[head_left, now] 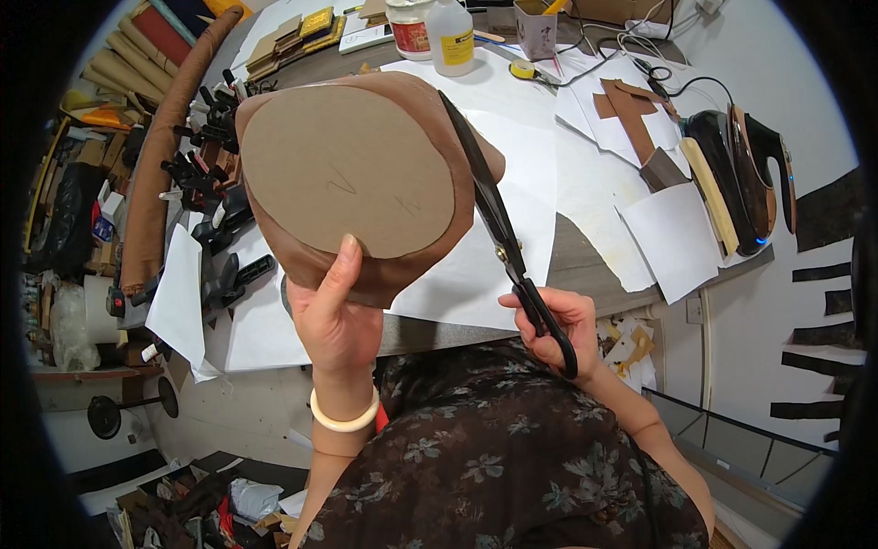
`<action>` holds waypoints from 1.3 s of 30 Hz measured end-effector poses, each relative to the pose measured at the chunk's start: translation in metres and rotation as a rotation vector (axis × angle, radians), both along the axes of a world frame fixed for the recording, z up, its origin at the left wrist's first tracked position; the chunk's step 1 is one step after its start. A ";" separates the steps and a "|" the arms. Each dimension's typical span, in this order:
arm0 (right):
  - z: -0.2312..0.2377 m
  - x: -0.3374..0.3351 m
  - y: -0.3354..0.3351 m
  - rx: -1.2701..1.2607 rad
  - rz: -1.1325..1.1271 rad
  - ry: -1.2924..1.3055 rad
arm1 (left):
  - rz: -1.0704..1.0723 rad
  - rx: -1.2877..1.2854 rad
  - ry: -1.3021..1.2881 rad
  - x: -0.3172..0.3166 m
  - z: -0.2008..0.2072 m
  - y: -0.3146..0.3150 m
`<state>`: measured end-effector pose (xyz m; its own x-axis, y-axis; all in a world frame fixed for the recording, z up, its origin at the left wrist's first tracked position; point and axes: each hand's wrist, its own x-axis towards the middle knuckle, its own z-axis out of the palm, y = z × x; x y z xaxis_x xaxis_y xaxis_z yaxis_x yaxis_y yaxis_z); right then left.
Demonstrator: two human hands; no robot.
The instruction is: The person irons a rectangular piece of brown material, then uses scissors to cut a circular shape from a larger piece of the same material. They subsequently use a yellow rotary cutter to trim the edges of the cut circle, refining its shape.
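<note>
My left hand (334, 316) grips the lower edge of a brown leather piece (366, 279), its thumb pressed on the front. A rounded grey-brown board (347, 169) lies against the leather, with pen marks on it and a brown margin showing all round. In my right hand (560, 329) is a pair of black-handled scissors (498, 224), fingers wrapped round the handles. The long blades point up and away, along the leather's right edge, and look nearly closed. Whether they bite into the leather, I cannot tell. Both things are held up above the table.
White paper (512, 165) covers much of the grey table (594, 242). Behind stand a white bottle (452, 41) and a cup (537, 27). Black clamps (215, 183) line the left, beside a long brown roll (169, 174). A dark appliance with blue lights (732, 174) stands right.
</note>
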<state>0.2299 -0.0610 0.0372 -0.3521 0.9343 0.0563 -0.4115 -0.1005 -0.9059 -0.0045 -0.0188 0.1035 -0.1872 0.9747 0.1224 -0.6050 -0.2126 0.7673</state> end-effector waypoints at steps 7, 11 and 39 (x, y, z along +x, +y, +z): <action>0.003 -0.002 -0.002 -0.054 -0.011 0.027 | -0.057 0.017 0.055 -0.004 -0.005 -0.002; 0.001 0.000 -0.002 -0.059 -0.011 0.019 | -0.047 0.007 0.052 -0.006 -0.006 -0.002; 0.005 0.001 -0.001 0.082 -0.056 -0.117 | -0.073 0.093 0.076 -0.017 -0.002 -0.002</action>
<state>0.2308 -0.0623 0.0424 -0.3079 0.9467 0.0949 -0.3056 -0.0040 -0.9522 -0.0211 -0.0203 0.1018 -0.1026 0.9693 0.2236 -0.5626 -0.2420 0.7905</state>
